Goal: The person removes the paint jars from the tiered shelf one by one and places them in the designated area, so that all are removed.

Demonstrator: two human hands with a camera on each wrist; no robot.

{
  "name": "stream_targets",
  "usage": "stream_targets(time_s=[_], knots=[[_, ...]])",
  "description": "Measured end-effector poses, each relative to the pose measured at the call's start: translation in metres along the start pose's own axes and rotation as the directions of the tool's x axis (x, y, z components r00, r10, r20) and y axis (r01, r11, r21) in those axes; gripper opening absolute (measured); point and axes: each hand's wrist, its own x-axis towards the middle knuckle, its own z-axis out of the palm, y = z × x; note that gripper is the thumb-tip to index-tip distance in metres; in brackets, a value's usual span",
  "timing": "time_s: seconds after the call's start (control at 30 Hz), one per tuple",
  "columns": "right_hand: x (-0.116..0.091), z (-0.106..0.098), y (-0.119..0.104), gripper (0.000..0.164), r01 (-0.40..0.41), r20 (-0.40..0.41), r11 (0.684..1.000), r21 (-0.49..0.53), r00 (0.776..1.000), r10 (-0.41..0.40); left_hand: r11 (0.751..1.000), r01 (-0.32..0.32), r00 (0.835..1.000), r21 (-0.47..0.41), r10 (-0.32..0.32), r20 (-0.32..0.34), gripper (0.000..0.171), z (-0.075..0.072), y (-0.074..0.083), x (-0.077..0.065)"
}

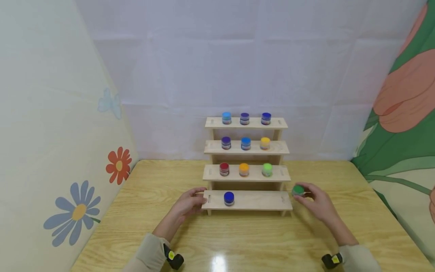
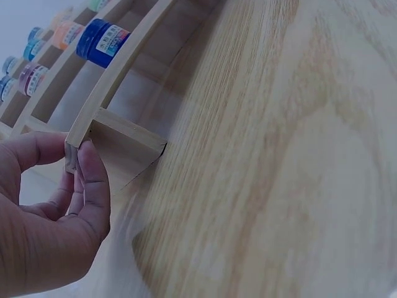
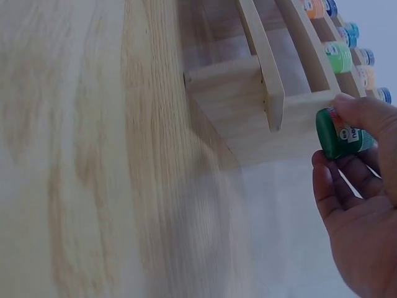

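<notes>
R hand (image 1: 316, 202) pinches small cylindrical green jar w/ label (image 1: 298, 190), just beside R end of pale wooden 4-tier stand (image 1: 255, 172); L hand (image 1: 188, 204) grips L end of btm tier (image 1: 258, 200), near round dark-blue jar (image 1: 229, 198) on it

In the head view, bright, diffuse lighting is recorded; the white cloth (image 1: 190, 60) is lit almost evenly, its creases only faintly shown; a concentrated patch of glare (image 1: 219, 263) is reflected by the tabletop (image 1: 136, 204) at the lower edge; soft-edged shadows are cast beneath the shelf (image 1: 259, 200) and near the right hand (image 1: 318, 204); lettering on the jars (image 1: 244, 170) is too small to be read; both wrist views are rendered dimmer, with a cool cast; the edges of the shelf are bowed there; lettering on the blue jar (image 2: 102, 42) is partly resolved, while farther jars are softened.
</notes>
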Motion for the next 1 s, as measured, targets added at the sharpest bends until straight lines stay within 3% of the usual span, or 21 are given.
stream_targets(time_s=[0.4,0.7,1.0], knots=[[0.016,-0.008,0.018,0.045,-0.049,-0.011,0.997,-0.052,0.999,0.048,1.000,-0.013,1.000,0.023,0.013,0.019,0.058,-0.002,0.000,0.001],[0.029,-0.007,0.029,0.053,-0.156,0.016,0.987,-0.044,0.987,0.157,0.999,-0.015,1.000,0.030,0.015,0.014,0.057,-0.002,-0.001,0.002],[0.037,-0.005,0.039,0.055,-0.212,0.037,0.975,-0.059,0.976,0.215,0.999,-0.021,1.000,0.030,0.021,0.016,0.057,-0.003,-0.004,0.001]])
